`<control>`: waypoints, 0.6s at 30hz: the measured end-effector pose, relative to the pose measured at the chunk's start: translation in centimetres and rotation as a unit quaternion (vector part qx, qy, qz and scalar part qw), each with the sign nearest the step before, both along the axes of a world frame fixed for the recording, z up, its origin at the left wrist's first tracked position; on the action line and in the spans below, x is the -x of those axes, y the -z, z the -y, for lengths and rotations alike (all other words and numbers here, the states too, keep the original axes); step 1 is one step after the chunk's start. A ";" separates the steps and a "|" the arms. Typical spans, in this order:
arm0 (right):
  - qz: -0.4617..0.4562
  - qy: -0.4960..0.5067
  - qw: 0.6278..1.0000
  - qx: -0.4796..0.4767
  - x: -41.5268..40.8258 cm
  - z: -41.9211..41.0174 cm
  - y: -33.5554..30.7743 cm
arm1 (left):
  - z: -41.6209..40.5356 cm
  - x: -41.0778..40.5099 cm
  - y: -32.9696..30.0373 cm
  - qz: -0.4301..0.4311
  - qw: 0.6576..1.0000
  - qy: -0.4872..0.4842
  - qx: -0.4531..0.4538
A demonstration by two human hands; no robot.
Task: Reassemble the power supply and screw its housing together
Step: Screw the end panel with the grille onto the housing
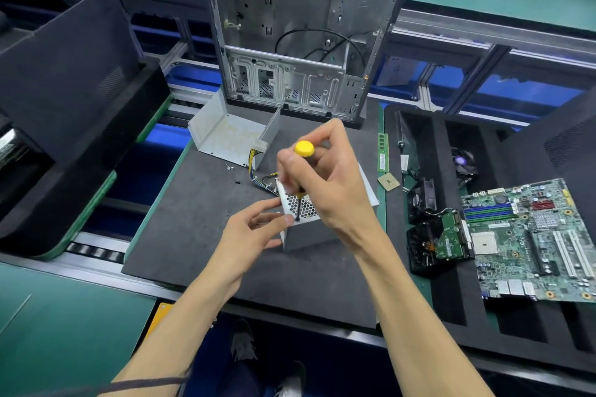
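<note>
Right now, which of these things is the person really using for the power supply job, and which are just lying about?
In use:
- power supply box, steadied by the left hand
- yellow-capped screwdriver, gripped by the right hand, tip at the box's mesh face
- loose metal cover
- loose screws on the mat

Lying about:
- empty computer case
- motherboard
- memory stick
- processor chip

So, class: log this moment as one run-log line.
stage: screwing housing | right hand: grips yellow-capped screwdriver, tip at mesh face | left hand: steadies power supply | loose screws: on mat
</note>
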State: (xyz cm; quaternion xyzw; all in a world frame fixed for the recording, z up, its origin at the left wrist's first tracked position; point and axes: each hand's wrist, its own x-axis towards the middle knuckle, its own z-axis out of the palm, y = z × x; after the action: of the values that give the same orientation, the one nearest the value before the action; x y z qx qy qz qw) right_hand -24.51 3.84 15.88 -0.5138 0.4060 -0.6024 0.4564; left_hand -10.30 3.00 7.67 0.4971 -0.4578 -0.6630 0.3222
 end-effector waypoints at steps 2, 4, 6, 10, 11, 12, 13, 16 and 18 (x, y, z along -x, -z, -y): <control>0.011 -0.021 1.000 -0.006 0.1 0.1 -0.1 | 0.0 0.0 0.0 0.001 1.000 -0.002 -0.004; 0.016 -0.025 0.999 -0.024 0.3 0.3 -0.2 | 0.1 0.1 0.0 0.004 1.000 -0.006 -0.006; 0.020 -0.026 0.999 -0.023 0.4 0.3 -0.1 | 0.1 0.1 0.0 0.007 1.000 -0.006 -0.007; 0.006 -0.009 1.000 0.004 0.2 0.2 0.1 | 0.1 0.0 0.1 0.006 1.000 -0.004 -0.004; 0.010 -0.009 1.000 0.002 0.2 0.2 0.2 | 0.1 0.0 0.1 0.007 1.000 -0.002 -0.003; 0.022 -0.015 1.000 -0.006 0.3 0.4 0.2 | 0.1 0.1 0.1 0.008 1.000 -0.001 -0.002; 0.025 -0.017 0.999 -0.015 0.3 0.4 0.1 | 0.2 0.1 0.1 0.009 1.000 -0.001 -0.002; 0.028 -0.029 0.999 -0.021 0.5 0.3 0.3 | 0.2 0.1 0.1 0.012 1.000 -0.005 -0.003; 0.017 -0.023 1.000 0.004 0.2 0.0 0.4 | 0.1 0.1 0.1 0.013 1.000 -0.002 -0.002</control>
State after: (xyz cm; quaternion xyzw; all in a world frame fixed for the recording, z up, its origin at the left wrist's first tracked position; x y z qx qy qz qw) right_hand -24.74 3.81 15.45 -0.5145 0.3837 -0.6023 0.4747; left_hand -10.35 2.87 7.56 0.5071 -0.4596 -0.6566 0.3171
